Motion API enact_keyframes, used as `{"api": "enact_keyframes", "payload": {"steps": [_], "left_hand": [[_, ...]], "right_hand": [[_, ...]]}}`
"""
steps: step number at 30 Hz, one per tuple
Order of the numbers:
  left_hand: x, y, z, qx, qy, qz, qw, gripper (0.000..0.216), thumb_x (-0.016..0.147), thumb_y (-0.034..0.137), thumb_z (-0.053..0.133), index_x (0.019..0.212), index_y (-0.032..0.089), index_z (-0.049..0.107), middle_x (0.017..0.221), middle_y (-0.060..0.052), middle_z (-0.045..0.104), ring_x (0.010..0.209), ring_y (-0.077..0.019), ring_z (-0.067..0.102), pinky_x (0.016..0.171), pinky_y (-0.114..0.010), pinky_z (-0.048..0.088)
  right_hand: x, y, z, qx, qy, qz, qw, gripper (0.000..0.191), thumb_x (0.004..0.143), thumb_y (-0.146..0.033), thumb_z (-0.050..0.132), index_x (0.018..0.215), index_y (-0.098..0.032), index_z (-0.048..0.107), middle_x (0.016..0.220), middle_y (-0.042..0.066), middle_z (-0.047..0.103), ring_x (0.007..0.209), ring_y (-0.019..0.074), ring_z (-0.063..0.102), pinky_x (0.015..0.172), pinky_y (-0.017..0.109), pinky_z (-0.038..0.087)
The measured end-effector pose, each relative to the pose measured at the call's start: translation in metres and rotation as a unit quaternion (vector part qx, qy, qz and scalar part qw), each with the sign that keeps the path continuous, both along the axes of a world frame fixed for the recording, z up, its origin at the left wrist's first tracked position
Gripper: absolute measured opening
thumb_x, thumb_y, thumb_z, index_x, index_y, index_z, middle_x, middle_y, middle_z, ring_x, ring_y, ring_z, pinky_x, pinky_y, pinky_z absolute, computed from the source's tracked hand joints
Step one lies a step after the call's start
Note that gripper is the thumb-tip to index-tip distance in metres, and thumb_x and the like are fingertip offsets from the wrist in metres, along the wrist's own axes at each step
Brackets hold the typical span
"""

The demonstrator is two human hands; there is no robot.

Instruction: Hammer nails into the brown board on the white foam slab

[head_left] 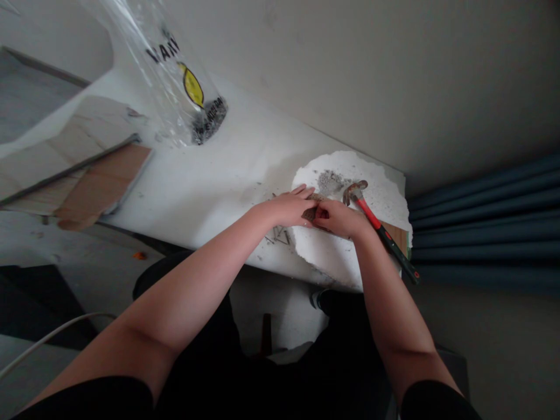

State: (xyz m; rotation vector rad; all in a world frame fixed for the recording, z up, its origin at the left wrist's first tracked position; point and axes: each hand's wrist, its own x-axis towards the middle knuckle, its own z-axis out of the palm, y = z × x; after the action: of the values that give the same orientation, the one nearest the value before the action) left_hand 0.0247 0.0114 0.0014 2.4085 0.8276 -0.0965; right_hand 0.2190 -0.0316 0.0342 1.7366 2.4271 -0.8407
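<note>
My left hand (294, 207) lies with fingers stretched out over a brown, rough-looking piece (308, 214) on a ragged white slab (326, 248). Close beside it, my right hand (340, 217) is closed, thumb and fingers pinched at the brown piece; what they grip is too small and covered to make out. A claw hammer (380, 228) with a red and black handle rests to the right of my right hand, its rusty head on the slab. Thin nail-like bits (280, 234) lie by my left wrist. Beyond the hands is a patch of grey crumbs (330, 182).
A clear plastic bag (175, 87) with dark contents at its bottom stands on the white bench (188, 192). Brown board pieces (102, 186) and a dark bar (79, 166) lie to the left. A wall rises behind; blue curtains (485, 219) hang at the right.
</note>
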Motion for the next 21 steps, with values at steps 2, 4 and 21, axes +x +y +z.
{"api": "enact_keyframes", "payload": {"steps": [2,4,21], "left_hand": [[0.0000,-0.0004,0.0006,0.003,0.000,0.001,1.000,0.071,0.089,0.050,0.062,0.153,0.026,0.043,0.174,-0.006,0.007,0.159,-0.0327,0.004,0.125,-0.046,0.024],[0.0002,-0.0013,0.0026,0.004,0.006,0.003,1.000,0.069,0.089,0.049,0.062,0.151,0.024,0.046,0.173,-0.008,0.008,0.159,-0.0325,0.005,0.125,-0.045,0.024],[-0.0001,-0.0015,0.0039,-0.003,0.012,0.000,1.000,0.071,0.089,0.050,0.060,0.153,0.025,0.043,0.174,-0.005,0.003,0.160,-0.0331,0.001,0.125,-0.044,0.022]], "right_hand": [[0.0007,0.0006,-0.0007,0.000,-0.002,0.005,1.000,0.004,0.085,-0.020,0.066,0.082,-0.017,0.066,0.082,0.005,0.070,0.069,0.0170,0.057,0.063,0.028,0.037],[0.0014,0.0013,-0.0017,-0.001,-0.002,0.010,1.000,0.004,0.085,-0.020,0.066,0.083,-0.017,0.065,0.082,0.005,0.070,0.069,0.0168,0.057,0.062,0.028,0.037],[0.0069,-0.0047,-0.0036,-0.001,0.065,-0.010,0.998,0.008,0.082,-0.021,0.070,0.084,-0.018,0.062,0.080,0.002,0.067,0.070,0.0156,0.054,0.064,0.027,0.036]]}}
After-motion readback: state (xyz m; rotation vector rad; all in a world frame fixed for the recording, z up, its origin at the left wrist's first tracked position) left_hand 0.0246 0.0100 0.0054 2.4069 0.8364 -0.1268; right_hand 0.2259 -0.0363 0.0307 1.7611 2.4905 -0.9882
